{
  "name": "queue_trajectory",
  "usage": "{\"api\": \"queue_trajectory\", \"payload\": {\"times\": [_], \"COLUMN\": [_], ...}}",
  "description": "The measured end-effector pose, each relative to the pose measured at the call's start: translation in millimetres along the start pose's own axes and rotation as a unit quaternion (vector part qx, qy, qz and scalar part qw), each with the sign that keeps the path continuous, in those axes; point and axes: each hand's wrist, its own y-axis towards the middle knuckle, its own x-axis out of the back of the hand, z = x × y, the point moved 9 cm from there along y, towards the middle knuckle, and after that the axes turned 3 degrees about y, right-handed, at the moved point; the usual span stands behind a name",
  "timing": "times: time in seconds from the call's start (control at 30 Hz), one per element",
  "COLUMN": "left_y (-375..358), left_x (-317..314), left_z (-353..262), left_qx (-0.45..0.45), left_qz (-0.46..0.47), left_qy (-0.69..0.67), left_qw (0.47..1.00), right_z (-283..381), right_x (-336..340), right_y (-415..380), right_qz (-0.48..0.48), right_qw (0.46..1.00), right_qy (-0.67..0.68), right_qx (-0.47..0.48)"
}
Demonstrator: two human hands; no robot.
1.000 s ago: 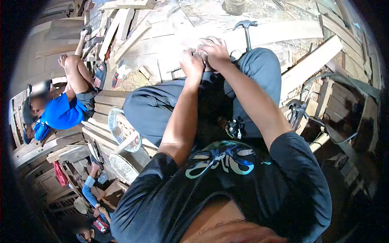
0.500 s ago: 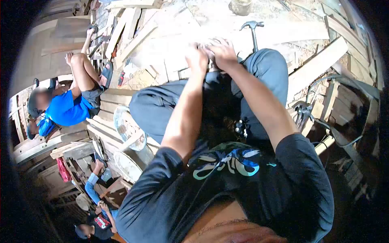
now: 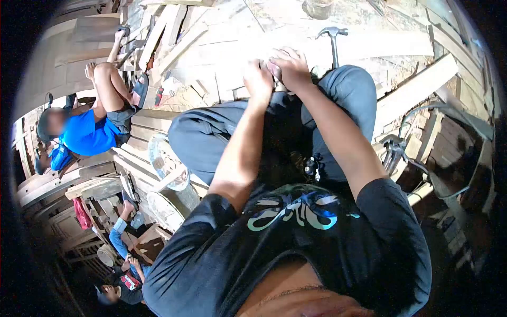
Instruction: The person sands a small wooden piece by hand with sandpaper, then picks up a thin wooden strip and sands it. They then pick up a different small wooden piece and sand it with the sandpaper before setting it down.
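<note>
Reaching forward, the left hand (image 3: 259, 79) and right hand (image 3: 290, 68) curl close together, their grip impossible to tell.

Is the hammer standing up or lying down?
Lying down: the hammer shows side-on from above, stretched out along the ground by the knee.

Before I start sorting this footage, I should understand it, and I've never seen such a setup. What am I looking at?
There is no robot: these are a person's bare left hand and right hand. Every picture comes from one camera on that person's head, looking forward and down. The hands are close together beyond the bent legs; glare hides whether they hold anything. A claw hammer lies beside the right knee, among wooden boards. Off left sits another person in blue.
</note>
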Motion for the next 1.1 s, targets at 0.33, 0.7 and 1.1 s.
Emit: {"api": "queue_trajectory", "payload": {"times": [0.33, 0.7, 1.1], "left_y": [14.6, 11.0, -4.7], "left_x": [8.4, 4.4, 4.2], "left_z": [-10.7, -12.3, -2.3], "left_qx": [0.004, 0.065, 0.029], "left_qz": [0.002, 0.087, 0.010], "left_qy": [-0.037, -0.043, -0.018], "left_qw": [0.999, 0.993, 0.999], "right_z": [-3.1, -6.7, -5.3], "right_x": [-3.1, -11.1, -12.5], "right_y": [0.6, -1.5, -3.6], "right_qz": [0.026, 0.064, 0.075], "right_qw": [0.999, 0.997, 0.997], "right_qy": [0.011, 0.041, 0.002], "right_qx": [-0.031, -0.032, -0.024]}}
